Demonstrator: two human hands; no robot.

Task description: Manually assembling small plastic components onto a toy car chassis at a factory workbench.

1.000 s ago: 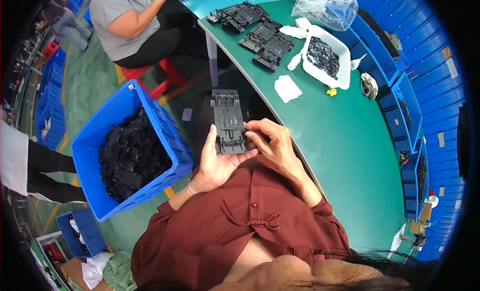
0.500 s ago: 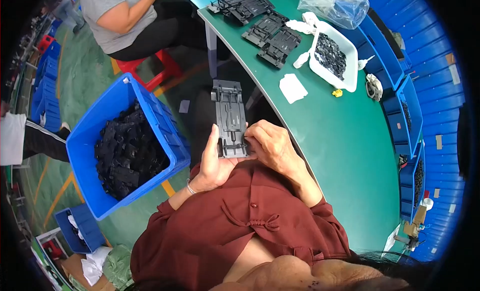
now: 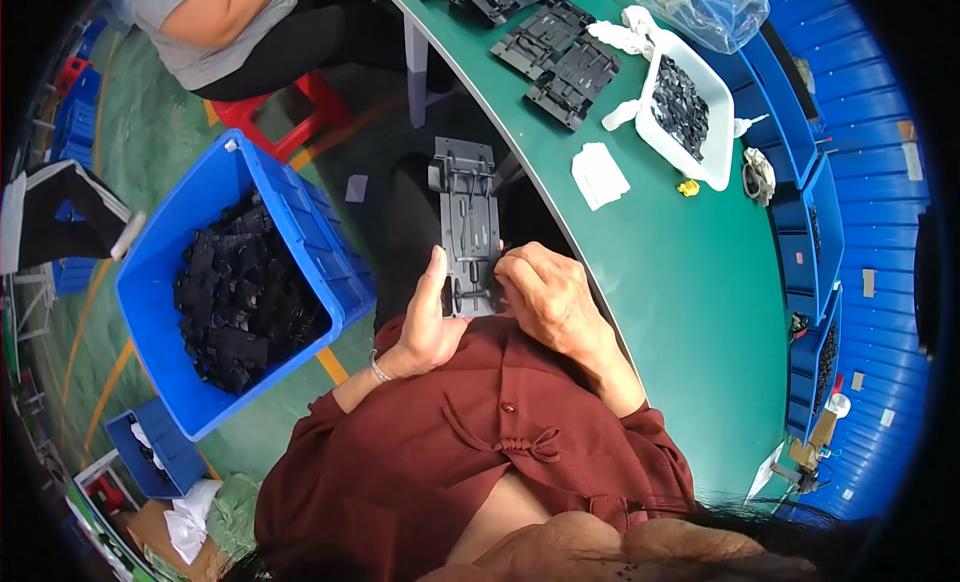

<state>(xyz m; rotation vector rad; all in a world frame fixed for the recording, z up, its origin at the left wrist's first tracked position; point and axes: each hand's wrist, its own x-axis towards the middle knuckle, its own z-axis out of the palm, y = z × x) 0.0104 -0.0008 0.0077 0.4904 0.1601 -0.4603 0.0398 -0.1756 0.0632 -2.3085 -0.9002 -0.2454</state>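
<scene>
Chassis (image 3: 469,220) shifted toward 12 o'clock; likely light, stiff: take edges; left hand (image 3: 430,330) clasps 8, right hand (image 3: 552,297) at 4, pinch unclear

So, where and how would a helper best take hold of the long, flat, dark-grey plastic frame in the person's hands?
Probably by the far end of the frame, from opposite the person, pinching both long edges: that end points away uncovered, while the left hand and right hand are at the near half.

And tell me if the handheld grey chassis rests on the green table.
No, the left hand holds the grey chassis beside the green table.
</scene>
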